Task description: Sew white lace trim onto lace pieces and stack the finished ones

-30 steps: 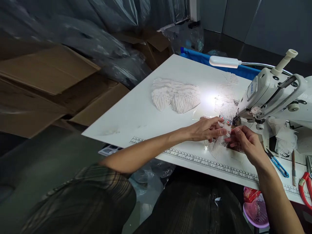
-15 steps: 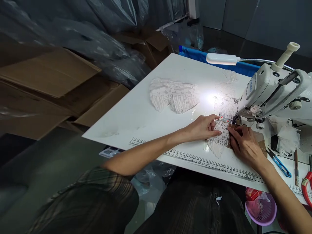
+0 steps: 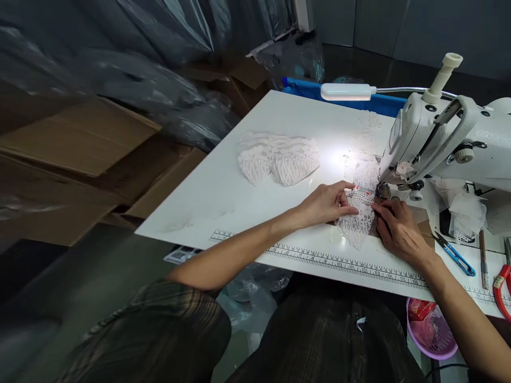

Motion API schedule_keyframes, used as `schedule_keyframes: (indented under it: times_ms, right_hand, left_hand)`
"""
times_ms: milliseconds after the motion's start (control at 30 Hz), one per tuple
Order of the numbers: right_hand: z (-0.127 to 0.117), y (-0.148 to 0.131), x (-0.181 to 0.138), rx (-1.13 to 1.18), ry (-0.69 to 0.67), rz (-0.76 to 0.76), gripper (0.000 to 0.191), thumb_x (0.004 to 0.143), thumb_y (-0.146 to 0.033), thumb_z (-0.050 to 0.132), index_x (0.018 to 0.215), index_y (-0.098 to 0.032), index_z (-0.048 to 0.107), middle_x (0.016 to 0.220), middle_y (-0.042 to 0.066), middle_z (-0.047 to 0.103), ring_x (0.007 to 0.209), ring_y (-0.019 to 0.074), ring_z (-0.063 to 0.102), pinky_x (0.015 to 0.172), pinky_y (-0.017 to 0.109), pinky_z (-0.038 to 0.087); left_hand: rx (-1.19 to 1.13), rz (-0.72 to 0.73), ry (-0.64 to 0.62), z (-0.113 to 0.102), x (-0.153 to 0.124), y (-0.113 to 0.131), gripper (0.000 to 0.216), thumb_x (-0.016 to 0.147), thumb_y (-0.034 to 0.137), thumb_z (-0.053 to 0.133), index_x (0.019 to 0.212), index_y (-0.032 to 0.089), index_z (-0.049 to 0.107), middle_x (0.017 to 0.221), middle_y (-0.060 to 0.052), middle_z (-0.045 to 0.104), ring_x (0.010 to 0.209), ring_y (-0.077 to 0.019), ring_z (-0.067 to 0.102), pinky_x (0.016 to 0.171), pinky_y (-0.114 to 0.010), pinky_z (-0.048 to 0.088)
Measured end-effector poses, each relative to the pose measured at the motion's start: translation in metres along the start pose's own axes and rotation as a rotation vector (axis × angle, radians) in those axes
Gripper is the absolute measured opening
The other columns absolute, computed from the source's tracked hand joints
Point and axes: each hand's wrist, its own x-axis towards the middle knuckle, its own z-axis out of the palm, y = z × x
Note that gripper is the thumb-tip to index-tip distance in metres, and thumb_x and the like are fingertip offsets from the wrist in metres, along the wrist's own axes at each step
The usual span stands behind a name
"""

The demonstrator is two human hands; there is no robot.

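Note:
A white lace piece (image 3: 356, 226) lies flat on the white table (image 3: 255, 213) in front of the sewing machine (image 3: 447, 143). My left hand (image 3: 327, 203) rests on the lace's left side, fingers curled and pinching its upper edge near a small red-marked tag (image 3: 362, 189). My right hand (image 3: 399, 231) presses down on the lace's right edge, fingers together, just before the presser foot (image 3: 384, 192). More lace runs out behind the needle.
A pile of finished lace pieces (image 3: 279, 159) lies mid-table under the lamp (image 3: 345, 92). Blue snips (image 3: 455, 255), a thin tool (image 3: 482, 260) and red-handled scissors (image 3: 502, 290) lie at the right. A pink basket (image 3: 433, 332) sits below; cardboard boxes (image 3: 80, 159) stand left.
The lace was held lifted between both hands; now it lies flat on the table, with both hands pressed on it and moved closer to the presser foot.

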Motion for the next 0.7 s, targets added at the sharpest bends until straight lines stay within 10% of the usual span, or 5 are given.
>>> schedule_keyframes:
  times_ms: [700]
  right_hand:
    - [-0.0028,-0.0011,0.0000,0.033,0.011,-0.025,0.045,0.091,-0.014,0.043,0.133,-0.019,0.058,0.114,0.014,0.062,0.105,0.0283,0.054,0.094,0.051,0.054]
  left_hand:
    - [-0.027,-0.093,-0.045,-0.0052,-0.0006,0.0054,0.065,0.086,0.033,0.069,0.143,0.014,0.043,0.082,0.000,0.071,0.054,-0.0107,0.062,0.051,-0.023,0.049]
